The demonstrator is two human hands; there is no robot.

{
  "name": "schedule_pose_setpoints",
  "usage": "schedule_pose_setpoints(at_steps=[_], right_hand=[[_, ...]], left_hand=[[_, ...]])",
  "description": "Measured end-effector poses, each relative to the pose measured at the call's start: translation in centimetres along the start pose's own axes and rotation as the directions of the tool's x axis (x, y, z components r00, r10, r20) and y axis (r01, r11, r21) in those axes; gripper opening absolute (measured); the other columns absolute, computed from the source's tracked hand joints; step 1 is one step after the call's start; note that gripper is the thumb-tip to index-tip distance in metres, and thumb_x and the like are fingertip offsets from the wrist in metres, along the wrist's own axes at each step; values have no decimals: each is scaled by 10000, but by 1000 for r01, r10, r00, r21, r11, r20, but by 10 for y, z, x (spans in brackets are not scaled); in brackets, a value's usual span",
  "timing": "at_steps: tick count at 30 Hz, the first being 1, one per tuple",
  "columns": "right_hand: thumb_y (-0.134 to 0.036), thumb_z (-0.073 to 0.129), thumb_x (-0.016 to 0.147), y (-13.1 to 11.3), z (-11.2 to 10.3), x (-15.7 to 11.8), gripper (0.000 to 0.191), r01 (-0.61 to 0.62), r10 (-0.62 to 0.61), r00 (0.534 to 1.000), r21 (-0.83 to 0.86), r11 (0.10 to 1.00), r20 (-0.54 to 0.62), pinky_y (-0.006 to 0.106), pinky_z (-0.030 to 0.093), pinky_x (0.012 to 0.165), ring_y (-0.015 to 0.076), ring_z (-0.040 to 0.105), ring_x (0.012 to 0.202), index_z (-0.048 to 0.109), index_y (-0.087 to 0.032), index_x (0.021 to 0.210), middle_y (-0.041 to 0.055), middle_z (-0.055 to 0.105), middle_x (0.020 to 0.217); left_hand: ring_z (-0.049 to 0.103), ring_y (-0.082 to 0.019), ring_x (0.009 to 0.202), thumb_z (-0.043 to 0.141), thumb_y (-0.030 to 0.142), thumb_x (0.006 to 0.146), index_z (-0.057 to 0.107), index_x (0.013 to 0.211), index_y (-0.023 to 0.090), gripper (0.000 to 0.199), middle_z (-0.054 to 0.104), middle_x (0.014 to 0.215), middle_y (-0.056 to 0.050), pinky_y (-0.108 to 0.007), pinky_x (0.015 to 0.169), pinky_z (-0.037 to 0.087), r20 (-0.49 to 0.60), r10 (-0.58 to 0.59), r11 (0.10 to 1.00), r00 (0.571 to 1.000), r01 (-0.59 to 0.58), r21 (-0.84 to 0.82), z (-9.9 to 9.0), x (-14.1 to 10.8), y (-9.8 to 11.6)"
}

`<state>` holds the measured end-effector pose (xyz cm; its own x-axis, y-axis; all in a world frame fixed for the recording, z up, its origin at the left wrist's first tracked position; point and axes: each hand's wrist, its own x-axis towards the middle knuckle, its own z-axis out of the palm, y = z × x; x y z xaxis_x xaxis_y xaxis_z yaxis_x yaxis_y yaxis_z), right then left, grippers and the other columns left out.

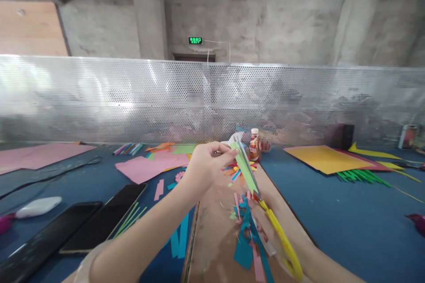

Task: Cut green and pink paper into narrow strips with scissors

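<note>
Pinched between the fingertips of my left hand (pixel 212 161) is a light green paper strip (pixel 245 169), held up above the board. A pair of scissors (pixel 277 227) with yellow handles points up and away, its blades open along the strip's right side. My right hand (pixel 270 217) is closed on the scissors, partly hidden behind the handles. Below both hands lie paper scraps (pixel 244 243) in teal, pink and white. Just beyond the strip, a multicoloured paper flower (pixel 229 169) rests on the brown board (pixel 212 239); my left hand covers part of this area.
Two black phones (pixel 109 216) and a white mouse-like object (pixel 39 207) lie left. Pink paper (pixel 146 169) and markers (pixel 128 149) sit behind them. A small bottle (pixel 254 145) stands at the back. Orange paper (pixel 317 159) and green strips (pixel 361 177) lie right, before a perforated metal screen (pixel 139 101).
</note>
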<state>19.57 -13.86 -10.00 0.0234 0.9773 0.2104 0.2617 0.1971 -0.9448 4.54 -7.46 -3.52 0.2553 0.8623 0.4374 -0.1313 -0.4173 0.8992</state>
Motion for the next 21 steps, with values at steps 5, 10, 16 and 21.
schedule_pose_setpoints(at_steps=[5,10,16,21], right_hand=[[-419,468,767,-3,-3,-1,313,-7,7,1000,-73,997,9,189,302,406,100,458,498,523,-142,633,36,526,581],[-451,497,747,-2,-5,-3,335,11,-14,1000,-131,991,-18,212,279,402,112,444,503,538,-146,617,49,524,580],[-426,492,737,4,-9,-3,300,30,-35,999,-125,992,-39,207,293,412,105,425,515,507,-157,604,42,487,588],[-457,413,760,6,2,3,323,-13,14,1000,-45,999,1,205,331,393,99,415,449,491,-158,667,11,423,530]], left_hand=[[590,-162,753,637,251,680,620,599,168,117,638,751,-46,-307,747,456,5,-7,1000,1000,7,1,0,1,1],[570,-157,731,628,255,680,611,589,170,126,620,735,-39,-298,713,452,0,5,1000,1000,-5,25,-1,0,1],[552,-145,697,627,257,673,612,598,172,114,605,713,-30,-282,681,445,-4,33,999,999,-33,40,-1,0,-1],[547,-120,683,627,210,675,607,587,154,106,600,697,-14,-248,680,440,-31,-5,998,1000,7,64,1,-1,4]])
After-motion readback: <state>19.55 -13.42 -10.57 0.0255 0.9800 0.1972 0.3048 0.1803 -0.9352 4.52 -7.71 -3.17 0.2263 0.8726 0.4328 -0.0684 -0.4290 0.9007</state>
